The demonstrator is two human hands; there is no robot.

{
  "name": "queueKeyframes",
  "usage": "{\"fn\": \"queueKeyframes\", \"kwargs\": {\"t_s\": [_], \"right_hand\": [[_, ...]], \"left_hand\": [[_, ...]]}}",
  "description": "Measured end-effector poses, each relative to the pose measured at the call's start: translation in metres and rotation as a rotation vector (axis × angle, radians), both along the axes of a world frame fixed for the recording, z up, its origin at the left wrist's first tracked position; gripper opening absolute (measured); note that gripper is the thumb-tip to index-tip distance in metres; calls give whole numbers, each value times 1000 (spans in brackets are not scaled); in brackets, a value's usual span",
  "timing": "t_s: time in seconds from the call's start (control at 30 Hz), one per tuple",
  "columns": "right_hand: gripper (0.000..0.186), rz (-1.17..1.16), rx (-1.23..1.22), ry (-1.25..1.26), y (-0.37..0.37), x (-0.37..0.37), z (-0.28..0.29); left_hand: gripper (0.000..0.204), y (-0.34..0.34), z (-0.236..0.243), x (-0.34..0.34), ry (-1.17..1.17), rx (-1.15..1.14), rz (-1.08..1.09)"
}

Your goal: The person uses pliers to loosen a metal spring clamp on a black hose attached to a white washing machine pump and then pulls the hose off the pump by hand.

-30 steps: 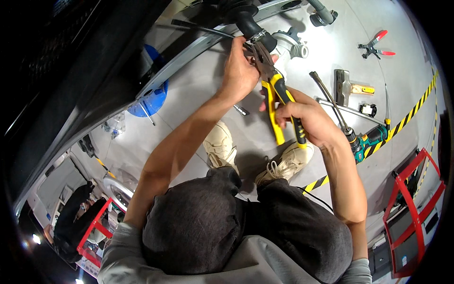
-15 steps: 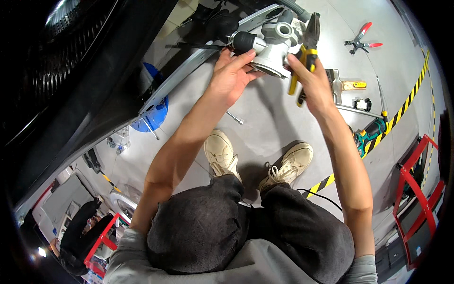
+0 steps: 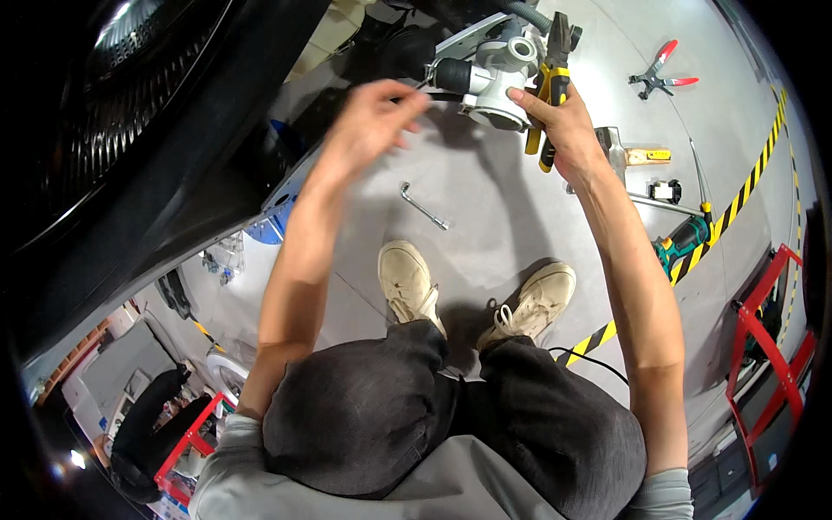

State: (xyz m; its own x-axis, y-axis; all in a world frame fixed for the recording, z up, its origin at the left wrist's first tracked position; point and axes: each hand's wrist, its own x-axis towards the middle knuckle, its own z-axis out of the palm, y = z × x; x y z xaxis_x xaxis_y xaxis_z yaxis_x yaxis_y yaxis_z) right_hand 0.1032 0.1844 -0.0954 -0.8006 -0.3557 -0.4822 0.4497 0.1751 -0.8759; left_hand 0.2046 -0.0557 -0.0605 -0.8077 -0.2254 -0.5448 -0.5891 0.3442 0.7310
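While your right hand is clenched on the yellow-handled pliers beside the metal fitting up top, keep it steady w/ fingertips; left hand looks pinched near the black hose, holding anything? Can't tell.

Vehicle workshop: hazard-striped floor tape, scattered red-handled pliers.

The person wears a light grey top with sleeves pushed up near the elbows, leaving both forearms bare — no gloves, watch or rings visible. Dark charcoal trousers cover the legs, and the shoes are cream-coloured lace-up trainers.
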Motion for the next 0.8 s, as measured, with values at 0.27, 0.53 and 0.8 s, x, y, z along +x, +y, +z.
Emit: {"fn": "queueKeyframes", "kwargs": {"t_s": [0.27, 0.53, 0.8], "right_hand": [[58, 199, 103, 256, 2, -15, -3], [58, 258, 168, 357, -6, -20, 9], [53, 323, 343, 461, -20, -18, 34]], "left_hand": [[51, -8, -2, -40, 717, -695, -694], [33, 2, -21, -71, 664, -902, -951], [28, 3, -8, -86, 394, -732, -1025]]}}
